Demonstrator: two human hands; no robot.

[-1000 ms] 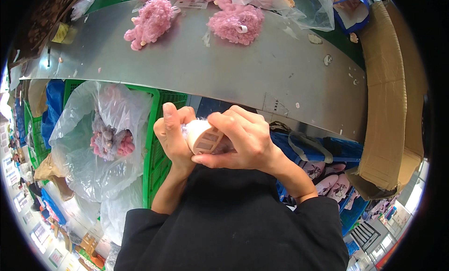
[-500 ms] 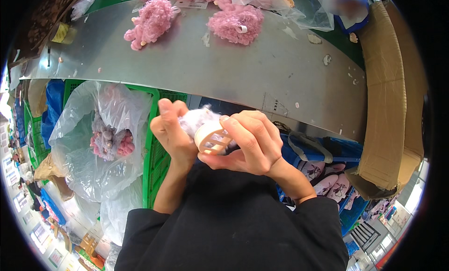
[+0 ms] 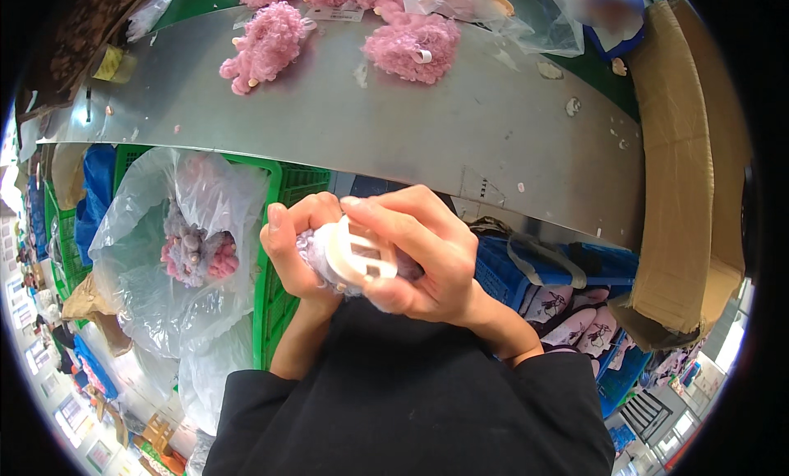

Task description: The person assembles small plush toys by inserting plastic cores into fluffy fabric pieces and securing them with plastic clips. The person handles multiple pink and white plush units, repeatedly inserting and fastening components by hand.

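Above my lap, my left hand [image 3: 297, 258] is closed around a small fluffy lilac-grey plush piece [image 3: 310, 247]. A cream plastic piece [image 3: 339, 258] with a curved rim and slots lies against the fluff. My right hand [image 3: 431, 254] pinches this plastic piece, fingers over its upper edge and thumb at its lower edge. Both hands nearly meet at the top, and much of the plush is hidden behind them and the plastic. On the metal table ahead lie two fluffy pink plush pieces, one at left [image 3: 267, 44] and one at right [image 3: 413, 47].
At left, a green crate [image 3: 283, 196] holds a clear plastic bag [image 3: 131, 254] with grey and pink plush toys [image 3: 197, 254]. A tall cardboard box [image 3: 678, 164] stands at right. Below it, blue crates [image 3: 501, 266] hold pink printed pieces [image 3: 567, 324]. The metal table [image 3: 329, 131] edge runs just beyond my hands.
My left fingers have curled in around the plush and come closer to the right hand. The cream piece has tilted and moved slightly left, its slots turning further into view.
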